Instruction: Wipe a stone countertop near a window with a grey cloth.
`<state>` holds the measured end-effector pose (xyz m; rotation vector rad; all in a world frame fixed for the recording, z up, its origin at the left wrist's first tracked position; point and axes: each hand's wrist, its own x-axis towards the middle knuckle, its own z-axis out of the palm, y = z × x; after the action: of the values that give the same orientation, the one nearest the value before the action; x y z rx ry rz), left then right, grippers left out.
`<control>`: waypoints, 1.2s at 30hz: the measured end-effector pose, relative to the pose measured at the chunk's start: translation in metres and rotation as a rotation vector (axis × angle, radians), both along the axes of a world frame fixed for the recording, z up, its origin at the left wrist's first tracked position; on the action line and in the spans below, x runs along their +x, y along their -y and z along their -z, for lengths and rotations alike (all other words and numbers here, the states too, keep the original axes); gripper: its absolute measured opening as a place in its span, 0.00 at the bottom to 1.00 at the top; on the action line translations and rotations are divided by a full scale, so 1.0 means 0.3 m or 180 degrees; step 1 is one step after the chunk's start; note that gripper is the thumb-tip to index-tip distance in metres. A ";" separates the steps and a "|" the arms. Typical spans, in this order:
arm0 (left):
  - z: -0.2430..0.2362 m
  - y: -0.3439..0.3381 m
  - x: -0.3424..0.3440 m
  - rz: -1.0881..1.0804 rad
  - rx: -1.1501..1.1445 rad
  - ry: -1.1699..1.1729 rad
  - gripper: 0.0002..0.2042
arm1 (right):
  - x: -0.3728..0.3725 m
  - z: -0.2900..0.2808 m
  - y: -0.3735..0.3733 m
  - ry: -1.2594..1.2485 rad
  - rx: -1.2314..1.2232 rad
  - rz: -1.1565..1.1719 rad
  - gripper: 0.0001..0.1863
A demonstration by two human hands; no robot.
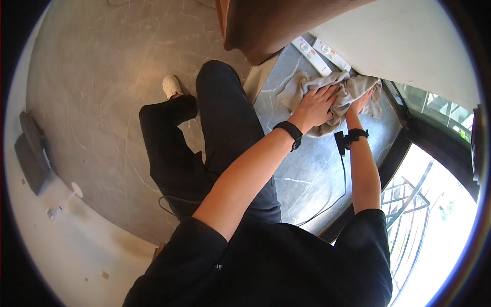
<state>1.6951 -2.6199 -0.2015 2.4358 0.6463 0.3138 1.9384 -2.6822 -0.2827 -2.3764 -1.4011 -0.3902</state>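
A crumpled grey-beige cloth [302, 87] lies bunched on a grey marble-patterned ledge [294, 176]. My left hand [316, 106] rests on top of it, fingers spread and stretched forward, so it is open. Beside it, my right hand [360, 102] presses the cloth's right part with its visible fingers stretched out; folds of the cloth hide part of that hand. A black band [293, 134] circles the left wrist. On the right wrist is another black band [356, 135] with a small black device and a cable.
Two long white boxes or devices [312, 56] with printed labels lie just beyond the cloth, by a white wall [409, 43]. A brown piece of furniture [286, 23] overhangs the far side. Dark window frames [440, 158] border the right. A dark grey object [31, 158] stands far left.
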 end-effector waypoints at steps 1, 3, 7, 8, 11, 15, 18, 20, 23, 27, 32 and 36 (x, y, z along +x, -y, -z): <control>0.008 0.003 -0.005 -0.0031 -0.0045 0.0038 0.34 | -0.009 0.001 -0.005 -0.0129 0.0048 0.0067 0.38; 0.009 0.008 0.003 -0.0053 -0.0091 0.0114 0.34 | 0.030 0.012 0.008 -0.0219 0.0094 0.0143 0.38; 0.008 0.006 0.001 -0.0067 0.0116 0.0132 0.33 | 0.049 0.014 0.008 0.0326 -0.0011 -0.0189 0.39; 0.008 0.009 -0.001 -0.0071 0.0225 0.0149 0.33 | 0.043 0.009 0.011 0.0412 0.0028 -0.0203 0.39; 0.009 0.000 -0.006 -0.0022 0.0093 0.0054 0.33 | 0.030 0.013 0.000 0.0612 -0.0216 -0.0172 0.39; -0.021 -0.013 0.013 0.0119 -0.0238 0.0001 0.34 | 0.081 0.029 0.014 -0.0409 -0.0020 0.0228 0.38; -0.036 -0.041 -0.019 0.0269 -0.0294 -0.0302 0.33 | -0.046 -0.049 -0.037 -0.0435 -0.0243 0.0216 0.36; -0.063 -0.030 0.007 0.0389 -0.0262 -0.0257 0.33 | -0.012 -0.021 -0.015 -0.0551 0.0299 0.0555 0.34; -0.062 -0.042 -0.012 0.0391 -0.0187 -0.0340 0.32 | -0.124 -0.072 -0.066 -0.1480 0.0935 0.0708 0.34; -0.063 -0.033 -0.020 0.0307 0.0076 -0.0116 0.32 | -0.170 -0.154 -0.087 -0.0713 0.0860 0.0370 0.32; -0.047 -0.038 -0.001 0.0376 0.0506 -0.0005 0.33 | -0.158 -0.158 -0.094 0.0045 0.0279 0.0452 0.29; -0.051 -0.040 0.008 0.0309 0.0616 -0.0022 0.31 | -0.167 -0.141 -0.105 -0.0108 0.0343 0.0481 0.31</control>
<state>1.6975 -2.6080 -0.1861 2.6438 0.5195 0.3426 1.8883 -2.6507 -0.2403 -2.3960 -1.1595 -0.4507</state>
